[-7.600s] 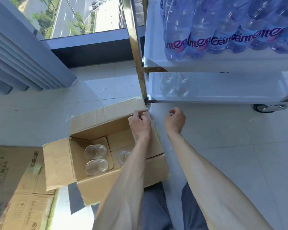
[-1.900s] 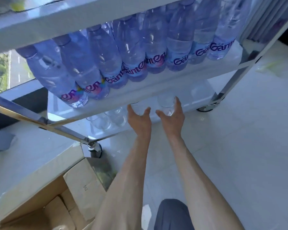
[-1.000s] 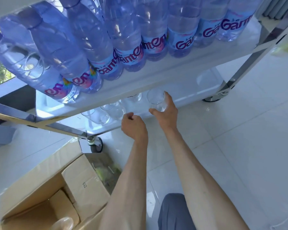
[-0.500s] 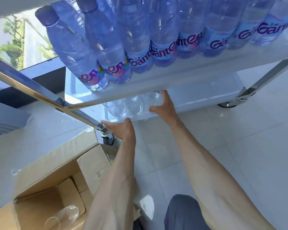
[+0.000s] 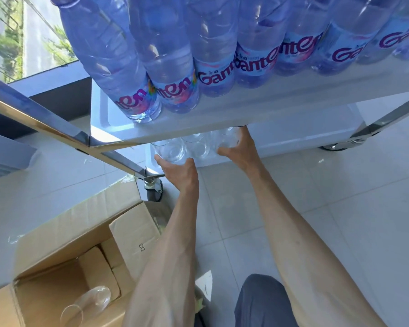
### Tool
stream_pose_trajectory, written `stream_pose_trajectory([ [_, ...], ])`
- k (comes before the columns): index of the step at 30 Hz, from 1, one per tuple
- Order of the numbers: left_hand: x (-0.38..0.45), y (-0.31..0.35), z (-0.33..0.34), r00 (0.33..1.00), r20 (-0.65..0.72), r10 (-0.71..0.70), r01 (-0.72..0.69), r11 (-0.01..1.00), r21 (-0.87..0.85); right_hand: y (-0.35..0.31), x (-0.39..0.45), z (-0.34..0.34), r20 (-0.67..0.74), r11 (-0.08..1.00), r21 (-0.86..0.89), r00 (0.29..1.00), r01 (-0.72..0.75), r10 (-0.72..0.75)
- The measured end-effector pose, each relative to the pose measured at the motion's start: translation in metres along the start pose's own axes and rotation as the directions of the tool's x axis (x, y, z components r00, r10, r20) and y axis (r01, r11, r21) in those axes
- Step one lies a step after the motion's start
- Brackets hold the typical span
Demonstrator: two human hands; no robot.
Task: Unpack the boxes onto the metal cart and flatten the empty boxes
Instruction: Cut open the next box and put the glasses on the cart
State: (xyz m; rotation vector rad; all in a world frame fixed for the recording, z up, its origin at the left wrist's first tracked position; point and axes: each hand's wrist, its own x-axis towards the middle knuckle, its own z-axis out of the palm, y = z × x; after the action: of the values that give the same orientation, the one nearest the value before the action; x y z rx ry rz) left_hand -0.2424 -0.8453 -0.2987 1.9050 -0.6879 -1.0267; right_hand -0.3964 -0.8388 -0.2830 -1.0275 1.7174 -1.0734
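From the head view, both hands are down at the metal cart [image 5: 57, 128], reaching in under its middle shelf [image 5: 281, 100]. The left hand [image 5: 178, 172] is wrapped around a clear glass [image 5: 169, 151] at the near edge of the cart's bottom shelf [image 5: 300, 135], thumb on one side, fingers on the other. The right hand [image 5: 240, 149] cups another glass [image 5: 227, 140] a little further along that same shelf; thumb stretched out towards the left hand, fingers mostly hidden behind the shelf edge. Between the two held glasses stands a third glass [image 5: 198, 147], just beside both. The hands are apart, one glass each.

Up on the cart's middle shelf, a row of water bottles [image 5: 175, 55] stands packed side by side, purple lettering on the labels.

Below and to the left of the cart, right by its near caster [image 5: 154, 190], sits the open cardboard box [image 5: 80, 244] on the tiled floor [image 5: 340, 208], flaps up. Inside, cardboard dividers and two more glasses [image 5: 90, 300] lying on their sides near the box's front corner. Whether there is anything deeper in the box, I cannot tell.

Behind the cart's left post, a window [image 5: 21, 36] looks out on trees and a road. At the bottom of the view, the person's knee in grey fabric [image 5: 260, 300] shows beside the box.
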Motion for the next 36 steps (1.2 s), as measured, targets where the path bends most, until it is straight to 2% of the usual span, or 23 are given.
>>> stream_pose_trajectory([
  [4,0.006,0.003,0.003,1.000,-0.022,0.018,-0.019,1.000,-0.020,0.005,0.005,0.001,0.000,0.999,-0.007,0.999,0.032,-0.032],
  [9,0.011,0.003,0.002,0.999,-0.015,0.030,-0.031,0.999,-0.038,0.008,0.015,-0.003,0.120,0.997,-0.061,0.992,0.052,-0.045],
  [14,0.010,-0.001,0.005,0.999,-0.021,0.046,-0.046,0.999,-0.013,0.009,0.017,-0.005,0.142,0.996,-0.071,0.989,0.051,-0.041],
  [22,0.018,-0.003,0.002,0.999,-0.005,0.049,-0.048,0.998,0.044,0.011,0.020,0.002,0.083,0.991,-0.122,0.995,0.058,-0.048],
  [26,0.022,-0.004,-0.005,0.998,0.015,0.059,-0.061,0.990,0.124,0.009,0.016,0.014,-0.019,0.988,-0.154,1.000,0.014,-0.017],
  [29,0.020,0.003,-0.014,1.000,-0.010,0.029,-0.027,0.986,0.164,0.010,0.012,0.026,-0.124,0.979,-0.194,0.992,-0.063,0.039],
  [36,-0.002,0.011,-0.038,0.997,0.042,0.065,-0.071,0.982,0.177,0.004,-0.016,0.041,-0.215,0.919,-0.278,0.951,-0.279,0.224],
])
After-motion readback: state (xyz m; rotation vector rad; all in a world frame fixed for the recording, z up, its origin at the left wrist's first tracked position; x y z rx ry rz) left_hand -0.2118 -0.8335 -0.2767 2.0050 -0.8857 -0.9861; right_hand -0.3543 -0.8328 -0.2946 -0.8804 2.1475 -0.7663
